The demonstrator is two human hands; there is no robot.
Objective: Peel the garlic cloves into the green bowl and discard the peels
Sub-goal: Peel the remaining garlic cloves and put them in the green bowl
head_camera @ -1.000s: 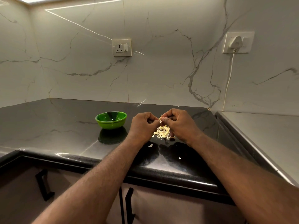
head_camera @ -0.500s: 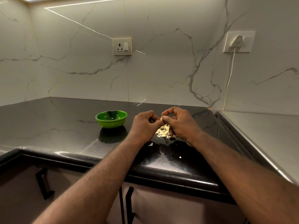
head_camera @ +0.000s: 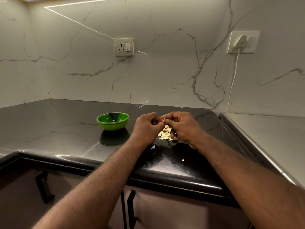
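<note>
- A marble wall [head_camera: 165,71] with grey veins is seen beyond both hands.
- A black glossy worktop [head_camera: 57,129] is spread beneath the hands and well out to the left of them.
- Cabinet doors [head_camera: 165,212] with black handles [head_camera: 43,187] are seen below the worktop edge, under the forearms.
- A grey surface [head_camera: 272,138] is joined to the worktop on the right of the right hand.
- The left hand [head_camera: 146,128] and the right hand [head_camera: 183,126] are held fingertip to fingertip above the worktop. Both are curled narrow, and one small thing is pinched between them.
- The green bowl [head_camera: 112,121] is set upright on the worktop, near the left hand on its left and apart from it. What lies in it cannot be told.
- A wall socket [head_camera: 124,47] is mounted high beyond the left hand. A white plug [head_camera: 241,42] with a cable [head_camera: 233,80] hanging down is mounted high to the right of the right hand.
- A pile of peels [head_camera: 165,133] is heaped on the worktop directly under the meeting fingertips, partly hidden by the right hand.
- The garlic clove [head_camera: 163,120] is gripped by both hands. Only a small pale tip is shown.
- Two loose scraps [head_camera: 153,147] are scattered on the worktop nearer than the hands.
</note>
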